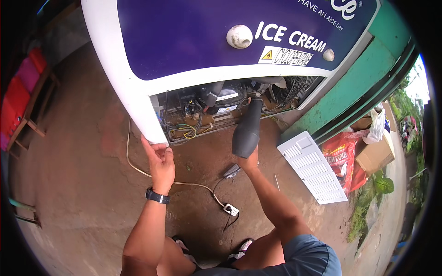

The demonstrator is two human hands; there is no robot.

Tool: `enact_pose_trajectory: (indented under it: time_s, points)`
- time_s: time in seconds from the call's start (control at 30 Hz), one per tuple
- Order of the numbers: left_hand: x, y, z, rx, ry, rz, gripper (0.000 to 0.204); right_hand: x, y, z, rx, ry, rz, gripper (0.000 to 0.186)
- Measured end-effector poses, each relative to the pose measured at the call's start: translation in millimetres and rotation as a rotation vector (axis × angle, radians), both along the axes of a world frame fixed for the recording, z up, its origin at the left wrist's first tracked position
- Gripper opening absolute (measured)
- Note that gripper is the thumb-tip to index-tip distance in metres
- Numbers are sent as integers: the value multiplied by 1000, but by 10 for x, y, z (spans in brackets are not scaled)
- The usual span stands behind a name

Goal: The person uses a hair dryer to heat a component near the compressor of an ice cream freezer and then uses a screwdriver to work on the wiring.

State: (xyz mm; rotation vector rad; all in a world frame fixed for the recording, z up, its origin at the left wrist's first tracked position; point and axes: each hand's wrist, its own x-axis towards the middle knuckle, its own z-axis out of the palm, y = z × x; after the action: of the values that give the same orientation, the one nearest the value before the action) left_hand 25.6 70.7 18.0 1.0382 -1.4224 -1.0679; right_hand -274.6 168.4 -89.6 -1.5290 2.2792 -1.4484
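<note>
A chest freezer (124, 92) with a purple front and white frame stands before me, its lower compartment exposed. Inside sit a black compressor (225, 94), wiring (186, 131) and dark tubes. My left hand (159, 158) grips the freezer's lower left corner, fingers along the edge and thumb on the near side. In my right hand (249, 161) is a dark grey handheld blower (247, 131), its narrow end pointing into the compartment. The blower's body hides most of my right fingers.
A white vented panel (313, 168) lies on the floor at right, beside a red bag (340, 154) and a cardboard box (377, 154). A pale cord (195, 185) runs to a white socket (231, 209); a black adapter (231, 171) lies nearby. A red-covered bench (20, 101) stands left.
</note>
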Motion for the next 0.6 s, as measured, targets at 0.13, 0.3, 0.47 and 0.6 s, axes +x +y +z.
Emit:
enact_pose_trajectory:
  time_s: [0.13, 0.3, 0.47, 0.6]
  points:
    - [-53, 22, 8, 35, 15, 9, 92, -70, 16, -105, 109, 38, -46, 59]
    - [-28, -2, -58, -2, 12, -16, 92, -281, 4, -310, 98, 61, -13, 55]
    - [-30, -3, -42, -24, -1, -6, 92, -227, -34, -303, -38, 159, -60, 22]
    - [6, -6, -18, -65, -79, 16, 91, -150, 36, -45, -27, 125, 76, 18]
